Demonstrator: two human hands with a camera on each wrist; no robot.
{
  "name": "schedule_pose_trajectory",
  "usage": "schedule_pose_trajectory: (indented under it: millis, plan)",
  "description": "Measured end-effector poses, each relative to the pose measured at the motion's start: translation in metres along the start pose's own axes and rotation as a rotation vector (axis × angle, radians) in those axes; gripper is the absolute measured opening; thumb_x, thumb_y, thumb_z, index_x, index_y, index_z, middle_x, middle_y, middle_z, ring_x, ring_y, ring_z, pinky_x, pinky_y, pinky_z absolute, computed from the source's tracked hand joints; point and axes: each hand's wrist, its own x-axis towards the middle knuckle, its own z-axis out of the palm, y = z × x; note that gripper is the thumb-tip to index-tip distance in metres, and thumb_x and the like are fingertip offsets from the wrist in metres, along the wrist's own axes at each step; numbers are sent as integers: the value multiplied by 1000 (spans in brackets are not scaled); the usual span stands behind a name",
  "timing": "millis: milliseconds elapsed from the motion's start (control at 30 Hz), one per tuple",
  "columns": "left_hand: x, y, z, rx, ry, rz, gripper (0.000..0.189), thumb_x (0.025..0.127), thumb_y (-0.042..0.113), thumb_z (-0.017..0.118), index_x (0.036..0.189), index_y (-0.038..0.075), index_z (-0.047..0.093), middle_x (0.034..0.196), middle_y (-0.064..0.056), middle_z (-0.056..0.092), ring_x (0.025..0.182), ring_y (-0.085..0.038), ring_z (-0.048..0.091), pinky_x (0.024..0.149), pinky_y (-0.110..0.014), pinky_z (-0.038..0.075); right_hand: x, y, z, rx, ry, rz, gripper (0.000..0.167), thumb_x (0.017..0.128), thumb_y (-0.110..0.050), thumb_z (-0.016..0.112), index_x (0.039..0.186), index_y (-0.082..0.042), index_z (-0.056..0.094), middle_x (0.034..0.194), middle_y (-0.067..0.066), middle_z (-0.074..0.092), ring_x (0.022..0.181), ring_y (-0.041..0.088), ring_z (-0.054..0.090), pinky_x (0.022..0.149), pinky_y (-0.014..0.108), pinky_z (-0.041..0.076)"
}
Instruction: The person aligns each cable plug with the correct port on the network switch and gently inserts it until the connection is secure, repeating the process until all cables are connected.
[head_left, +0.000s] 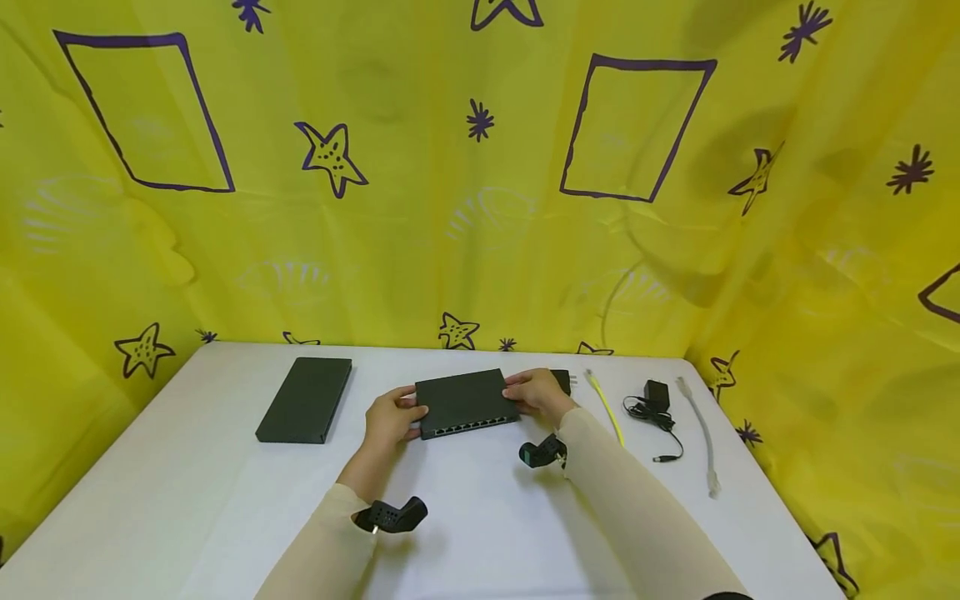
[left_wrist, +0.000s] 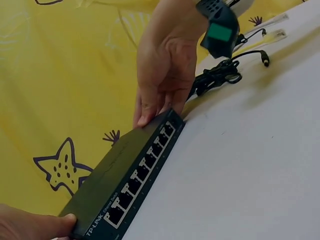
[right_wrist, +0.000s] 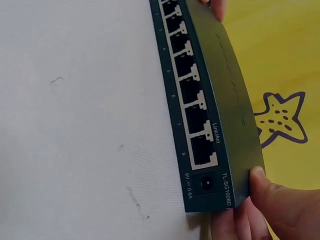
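Note:
Both hands hold a dark TP-Link Ethernet switch (head_left: 465,398) over the middle of the table, its row of ports facing me. My left hand (head_left: 389,422) grips the left end, thumb on top and fingers beneath. At the opposite end my right hand (head_left: 537,392) pinches the casing the same way, close to the round power socket seen in the right wrist view. In the left wrist view, the switch (left_wrist: 117,175) appears slanted, with the right hand (left_wrist: 167,75) at its far end. No cable is plugged into the visible ports.
A flat black box-like device (head_left: 304,401) lies left. On the right are a black plug piece (head_left: 561,380) partly behind the right hand, a yellow cable (head_left: 604,406), a power adapter (head_left: 656,396) with coiled cord, and a grey cable (head_left: 699,429). Yellow curtain (head_left: 405,250) surrounds the white table (head_left: 187,500).

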Motion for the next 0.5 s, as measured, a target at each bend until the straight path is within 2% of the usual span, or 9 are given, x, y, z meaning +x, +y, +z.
schedule_pose_trajectory:
  millis: [200, 367, 500]
  plan:
    - [11, 8, -2, 19, -44, -64, 51, 89, 0, 69, 138, 3, 55, 128, -23, 60, 82, -17, 65, 64, -28, 61, -2, 3, 2, -6, 68, -6, 32, 89, -4, 71, 120, 2, 68, 117, 20, 67, 87, 14, 63, 80, 31, 60]
    - [16, 13, 1, 32, -45, -109, 51, 90, 2, 68, 139, 6, 56, 134, -21, 59, 103, -27, 65, 69, -29, 61, -5, 5, 3, -40, 120, 6, 32, 88, -6, 73, 119, 2, 69, 120, 20, 66, 82, 15, 64, 73, 27, 60]
    - [19, 16, 4, 32, -38, -118, 49, 90, 3, 67, 138, 7, 57, 133, -22, 60, 105, -28, 64, 69, -28, 60, -7, 6, 2, -31, 129, 32, 33, 89, -8, 73, 120, 0, 68, 122, 20, 64, 85, 17, 64, 75, 28, 60]
